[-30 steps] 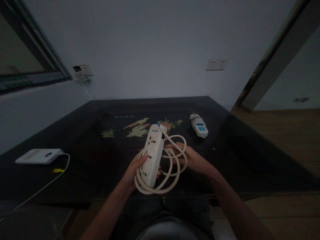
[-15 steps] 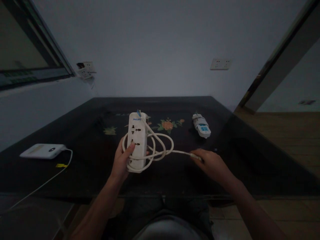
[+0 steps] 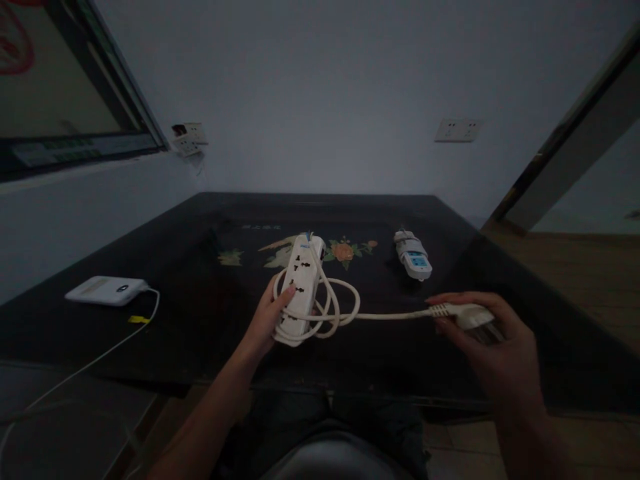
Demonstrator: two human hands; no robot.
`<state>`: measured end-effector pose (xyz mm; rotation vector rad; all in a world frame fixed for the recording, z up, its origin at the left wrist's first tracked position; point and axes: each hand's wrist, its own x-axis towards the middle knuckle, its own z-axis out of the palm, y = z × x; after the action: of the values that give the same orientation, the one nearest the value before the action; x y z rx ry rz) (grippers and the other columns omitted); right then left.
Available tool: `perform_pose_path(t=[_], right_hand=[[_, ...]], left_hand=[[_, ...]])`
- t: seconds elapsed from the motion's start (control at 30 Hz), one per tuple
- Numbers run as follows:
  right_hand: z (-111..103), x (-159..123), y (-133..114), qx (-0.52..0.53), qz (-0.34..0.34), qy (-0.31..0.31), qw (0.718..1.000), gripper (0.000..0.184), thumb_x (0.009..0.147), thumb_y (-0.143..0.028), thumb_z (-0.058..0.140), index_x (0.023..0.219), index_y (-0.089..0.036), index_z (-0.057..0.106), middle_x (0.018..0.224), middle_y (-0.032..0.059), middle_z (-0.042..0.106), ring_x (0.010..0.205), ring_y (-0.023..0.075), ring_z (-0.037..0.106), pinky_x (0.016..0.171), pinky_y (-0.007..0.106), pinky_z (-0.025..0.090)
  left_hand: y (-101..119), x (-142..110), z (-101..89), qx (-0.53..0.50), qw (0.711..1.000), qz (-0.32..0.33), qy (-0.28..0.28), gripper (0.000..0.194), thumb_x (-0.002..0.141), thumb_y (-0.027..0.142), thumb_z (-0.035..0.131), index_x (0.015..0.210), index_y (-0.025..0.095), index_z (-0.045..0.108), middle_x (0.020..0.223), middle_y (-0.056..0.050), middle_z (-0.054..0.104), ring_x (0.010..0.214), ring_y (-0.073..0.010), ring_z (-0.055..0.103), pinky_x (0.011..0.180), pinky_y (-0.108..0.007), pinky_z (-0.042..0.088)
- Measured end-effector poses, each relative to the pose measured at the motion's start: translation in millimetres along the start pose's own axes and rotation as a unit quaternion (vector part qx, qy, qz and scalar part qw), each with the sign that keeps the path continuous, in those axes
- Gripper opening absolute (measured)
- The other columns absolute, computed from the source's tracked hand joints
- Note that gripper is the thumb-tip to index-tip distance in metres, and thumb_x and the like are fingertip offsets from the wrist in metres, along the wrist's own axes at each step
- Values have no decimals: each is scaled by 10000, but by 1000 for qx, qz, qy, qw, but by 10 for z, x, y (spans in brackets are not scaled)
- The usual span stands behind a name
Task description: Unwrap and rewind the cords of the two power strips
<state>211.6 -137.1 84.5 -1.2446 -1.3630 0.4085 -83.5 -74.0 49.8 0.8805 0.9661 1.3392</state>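
My left hand [image 3: 270, 310] grips a white power strip [image 3: 303, 273] by its lower left side, thumb across the sockets. The strip is tilted, its top leaning right, above the dark table. Loops of its white cord [image 3: 350, 293] wrap around the lower half and hang out to the right. From there the cord runs almost straight to a plug [image 3: 473, 315], held between the thumb and fingers of my right hand [image 3: 500, 340]. The plug's prongs point down and right, towards the palm.
A second, smaller power strip [image 3: 414, 257] with blue sockets lies at the right, cord wound around it. On the left is a white power bank [image 3: 106, 291] with a thin cable [image 3: 110, 351] beside a yellow tag [image 3: 139, 320]. Wall sockets [image 3: 459, 130] sit beyond the black table [image 3: 320, 212].
My right hand has moved right and turned, bringing the plug into clear view and drawing the cord straighter. The power strip has tilted more to the right. The whole view has shifted slightly.
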Motion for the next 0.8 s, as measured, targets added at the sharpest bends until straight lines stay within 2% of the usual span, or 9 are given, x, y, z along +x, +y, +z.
perform_pose_path(t=[0.1, 0.2, 0.27, 0.37, 0.43, 0.5, 0.6, 0.7, 0.8], right_hand=[[139, -42, 10, 151, 29, 23, 988, 250, 689, -247, 714, 873, -277, 548, 800, 10, 657, 776, 195, 629, 637, 312, 501], [339, -65, 28, 270, 63, -17, 961, 124, 769, -323, 586, 878, -313, 526, 767, 8, 606, 792, 202, 617, 749, 400, 515], [469, -54, 17, 324, 105, -26, 940, 134, 809, -346, 499, 935, -317, 534, 834, 33, 604, 847, 206, 617, 811, 437, 504], [612, 21, -13, 401, 175, -23, 899, 192, 802, -345, 525, 982, -286, 547, 794, 10, 568, 658, 146, 571, 655, 340, 505], [675, 100, -26, 393, 190, -43, 899, 184, 808, -361, 567, 960, -257, 566, 709, -31, 530, 470, 80, 418, 483, 247, 410], [731, 184, -34, 322, 172, -68, 929, 233, 816, -384, 597, 992, -231, 600, 739, -27, 563, 445, 60, 358, 428, 217, 345], [822, 286, -53, 233, 131, -99, 959, 434, 770, -398, 661, 1160, -219, 593, 1074, 59, 617, 744, 121, 569, 600, 233, 481], [907, 329, -79, 248, 132, -195, 940, 701, 703, -377, 718, 1344, -259, 460, 1247, 80, 569, 1055, 213, 573, 810, 319, 518], [961, 315, -90, 268, 169, -254, 914, 853, 648, -319, 761, 1408, -258, 379, 1096, 59, 654, 1011, 230, 609, 833, 361, 524]], left_hand=[[-21, -34, 50, -20, 999, -36, -28, 564, 721, 324, 729, 1220, 197, 498, 959, -68, 687, 679, -216, 679, 597, -332, 579], [-61, -58, 94, -25, 998, -40, -33, 577, 719, 328, 733, 1227, 202, 490, 962, -68, 686, 653, -201, 673, 588, -321, 576], [-102, -70, 111, -14, 1000, -20, -18, 566, 721, 329, 737, 1218, 199, 501, 1022, -73, 677, 700, -195, 675, 620, -302, 574], [-154, -84, 112, 21, 1000, 4, -11, 554, 729, 324, 736, 1221, 202, 510, 1110, -74, 654, 834, -214, 671, 697, -299, 566], [-155, -96, 110, 49, 998, 15, -26, 537, 739, 317, 729, 1221, 202, 522, 1152, -76, 641, 947, -239, 650, 778, -316, 549], [-124, -117, 117, 86, 995, 35, -43, 509, 746, 306, 722, 1209, 196, 540, 1183, -77, 629, 1060, -259, 606, 880, -336, 508], [-51, -163, 153, 155, 982, 69, -80, 467, 767, 298, 699, 1198, 195, 550, 1199, -73, 617, 1141, -264, 552, 993, -356, 424], [3, -209, 189, 195, 967, 94, -131, 453, 786, 282, 674, 1212, 205, 541, 1226, -67, 599, 1177, -259, 519, 1026, -347, 381], [38, -221, 193, 223, 955, 82, -177, 473, 786, 271, 669, 1232, 215, 523, 1188, -63, 612, 1129, -252, 542, 984, -334, 407]])
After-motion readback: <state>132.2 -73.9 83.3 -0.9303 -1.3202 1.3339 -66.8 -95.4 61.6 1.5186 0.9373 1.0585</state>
